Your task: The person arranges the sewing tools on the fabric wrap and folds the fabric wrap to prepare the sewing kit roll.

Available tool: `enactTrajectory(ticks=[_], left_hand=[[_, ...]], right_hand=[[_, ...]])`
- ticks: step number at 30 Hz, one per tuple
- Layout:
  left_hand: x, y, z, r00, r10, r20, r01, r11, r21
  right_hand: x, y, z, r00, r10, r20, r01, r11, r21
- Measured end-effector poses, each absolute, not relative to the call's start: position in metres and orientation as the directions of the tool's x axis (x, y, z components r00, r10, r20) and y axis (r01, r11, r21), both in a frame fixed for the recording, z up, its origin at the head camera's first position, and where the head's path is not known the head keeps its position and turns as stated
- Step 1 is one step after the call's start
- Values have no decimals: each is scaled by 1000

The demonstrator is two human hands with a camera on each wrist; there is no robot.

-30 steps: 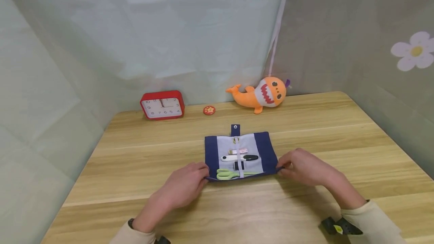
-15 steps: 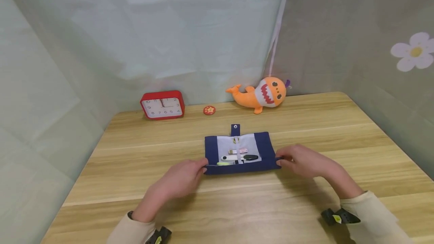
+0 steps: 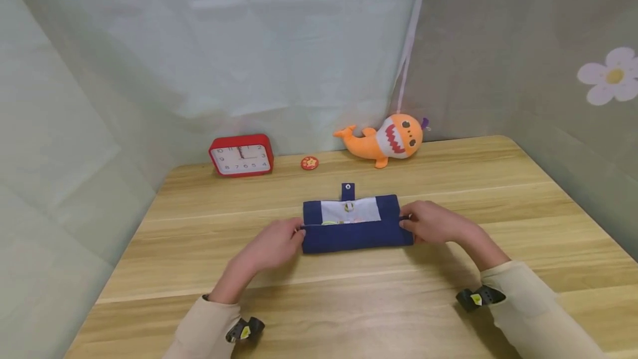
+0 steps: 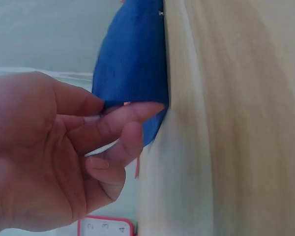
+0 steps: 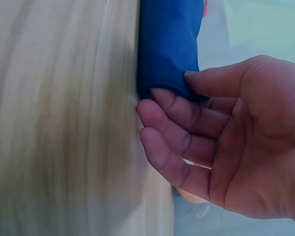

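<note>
A navy fabric sewing kit pouch (image 3: 356, 236) lies on the table, its near part folded up over the pale lining (image 3: 366, 210). My left hand (image 3: 276, 244) pinches the left end of the raised edge. At the opposite end, my right hand (image 3: 433, 221) pinches the same edge between thumb and fingers. In the right wrist view the pouch's rounded fold (image 5: 169, 49) shows, with fingertips tucked into its open end. A small gold-coloured item (image 3: 348, 206) sits under the strap on the lining. Most other tools are hidden beneath the fold. A snap tab (image 3: 348, 191) sticks out at the far side.
Along the back of the wooden table (image 3: 319, 303) stand a red clock (image 3: 241, 156) and an orange plush shark (image 3: 381, 140). Between them lies a small round red piece (image 3: 309, 163). Fabric walls (image 3: 279, 60) close off the back and sides.
Both hands have lifted the pouch's near edge and carried it away from me over the lining. The green scissors, the white-and-black tool and most other contents are now covered.
</note>
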State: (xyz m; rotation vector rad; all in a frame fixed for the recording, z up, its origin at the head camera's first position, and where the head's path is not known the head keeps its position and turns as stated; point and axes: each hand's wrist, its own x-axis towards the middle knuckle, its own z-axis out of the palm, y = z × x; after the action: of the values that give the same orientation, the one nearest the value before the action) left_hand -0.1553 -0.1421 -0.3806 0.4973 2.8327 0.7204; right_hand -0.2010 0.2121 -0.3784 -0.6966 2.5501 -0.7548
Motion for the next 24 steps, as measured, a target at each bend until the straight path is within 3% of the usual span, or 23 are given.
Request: enactTrajectory(ticks=[11,24], left_hand=[[-176,-130,-384,-954,210,-213,84,871,483],[-183,-126,-389,-940,245,-236,148,920,364]], right_hand=[[-209,201,-380,-835,-465,-295,-241,790,-564],[-213,198,-385,-851,-426,-307,-215,817,-535]])
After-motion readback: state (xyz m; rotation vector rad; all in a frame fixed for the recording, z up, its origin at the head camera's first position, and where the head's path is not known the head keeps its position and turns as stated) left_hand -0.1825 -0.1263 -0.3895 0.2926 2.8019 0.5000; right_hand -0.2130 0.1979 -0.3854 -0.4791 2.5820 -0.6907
